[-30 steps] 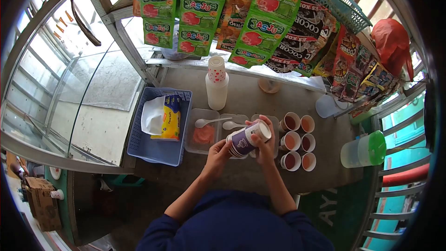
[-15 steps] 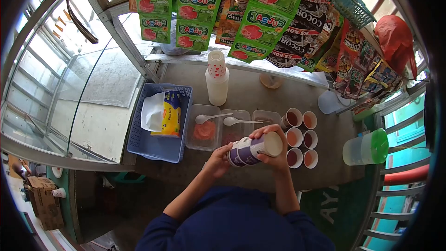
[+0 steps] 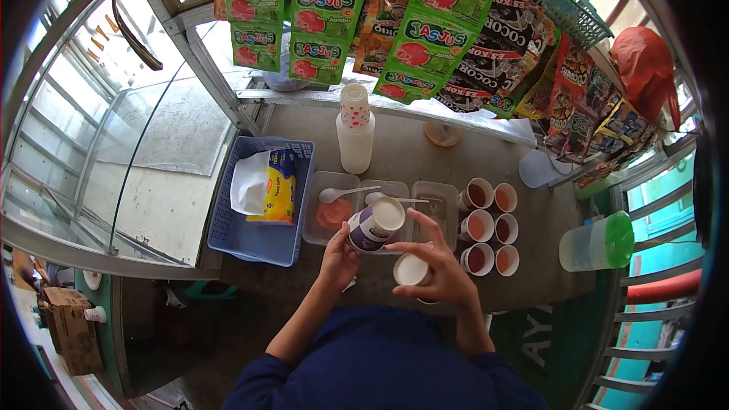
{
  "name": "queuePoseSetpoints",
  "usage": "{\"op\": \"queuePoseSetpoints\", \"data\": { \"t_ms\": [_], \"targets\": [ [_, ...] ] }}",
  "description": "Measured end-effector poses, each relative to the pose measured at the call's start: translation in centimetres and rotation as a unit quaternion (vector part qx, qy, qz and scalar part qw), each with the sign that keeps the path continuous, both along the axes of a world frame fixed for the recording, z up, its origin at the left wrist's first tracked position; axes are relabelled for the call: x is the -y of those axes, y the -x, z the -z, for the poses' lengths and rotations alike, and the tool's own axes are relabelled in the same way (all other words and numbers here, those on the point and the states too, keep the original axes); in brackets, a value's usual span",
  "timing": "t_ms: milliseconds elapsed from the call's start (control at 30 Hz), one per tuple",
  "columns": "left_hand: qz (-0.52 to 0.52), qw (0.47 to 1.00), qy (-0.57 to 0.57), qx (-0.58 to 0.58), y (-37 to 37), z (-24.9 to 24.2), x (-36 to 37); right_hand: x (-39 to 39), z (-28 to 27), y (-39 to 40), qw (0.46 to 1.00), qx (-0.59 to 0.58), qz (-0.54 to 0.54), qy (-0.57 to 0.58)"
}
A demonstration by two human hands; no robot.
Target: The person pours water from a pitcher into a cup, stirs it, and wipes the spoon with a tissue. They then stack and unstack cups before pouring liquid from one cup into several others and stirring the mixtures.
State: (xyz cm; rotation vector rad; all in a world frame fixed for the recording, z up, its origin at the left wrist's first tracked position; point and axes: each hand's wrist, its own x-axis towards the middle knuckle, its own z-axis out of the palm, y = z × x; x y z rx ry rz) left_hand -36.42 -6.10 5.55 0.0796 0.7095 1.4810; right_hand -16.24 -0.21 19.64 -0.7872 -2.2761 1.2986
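Observation:
My left hand grips a stack of purple-and-white paper cups, tilted with the open mouth up, above the clear plastic tubs. My right hand holds a single paper cup pulled off that stack, just above the counter's near edge. To the right stand several filled paper cups with reddish and orange drinks. Two white spoons lie across the tubs, one of which holds something pink.
A blue basket with a yellow packet and white paper sits left. A tall white cup stack stands at the back, a green-lidded jug at the right. Drink sachets hang overhead. Glass panels are on the left.
My right hand has pulled one cup off the stack and brought it down toward me. My left hand has lifted the rest of the stack slightly up and to the left.

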Motion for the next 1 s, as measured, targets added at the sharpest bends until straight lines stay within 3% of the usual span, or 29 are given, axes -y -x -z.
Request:
{"op": "queuePoseSetpoints", "data": {
  "t_ms": [33, 100, 133, 267, 367, 500, 567, 633, 700, 833, 967, 1000],
  "targets": [
    [0.007, 1.0, -0.019, 0.005, 0.1, -0.5, -0.1, 0.3, 0.1, 0.4, 1.0, 0.0, 0.001, -0.001],
    [-0.009, 1.0, -0.009, 0.016, -0.6, -1.4, -0.4, 0.7, 0.6, 1.0, 0.994, 0.004, 0.002, 0.107],
    [-0.026, 0.999, 0.001, 0.028, -0.9, -1.9, -0.5, 0.4, 1.0, 1.1, 0.999, -0.001, -0.009, 0.034],
    [-0.019, 0.998, -0.019, 0.054, -1.1, -1.1, -0.4, -1.0, 2.3, 1.0, 0.999, -0.024, -0.004, -0.03],
    [-0.023, 0.999, -0.01, 0.028, -1.6, -2.0, -0.6, -1.5, 3.2, 1.2, 0.998, -0.035, -0.054, 0.016],
    [0.004, 1.0, 0.002, -0.003, -1.3, -1.2, -0.8, -2.0, 4.1, 1.7, 0.995, -0.061, -0.039, 0.067],
    [0.017, 1.0, 0.002, -0.016, -1.2, -1.4, -0.9, -2.8, 3.9, 1.9, 0.993, -0.09, -0.008, 0.076],
    [-0.006, 0.999, 0.04, -0.008, -1.2, -1.8, -0.9, -4.2, 4.5, 2.2, 0.994, -0.086, 0.055, 0.038],
    [-0.016, 0.998, 0.054, -0.015, -0.9, -1.5, -0.7, -7.0, 6.1, 2.8, 0.989, -0.069, 0.105, -0.084],
    [-0.033, 0.996, 0.082, -0.024, -0.6, -1.1, 0.0, -11.7, 9.3, 5.0, 0.969, -0.083, 0.204, -0.111],
    [-0.038, 0.997, 0.062, -0.016, -0.3, -1.0, 0.9, -15.4, 13.8, 6.8, 0.979, -0.068, 0.192, -0.034],
    [-0.044, 0.997, 0.065, -0.013, -0.2, -1.1, 1.1, -16.0, 14.7, 7.1, 0.982, -0.071, 0.17, 0.036]
  ]
}}
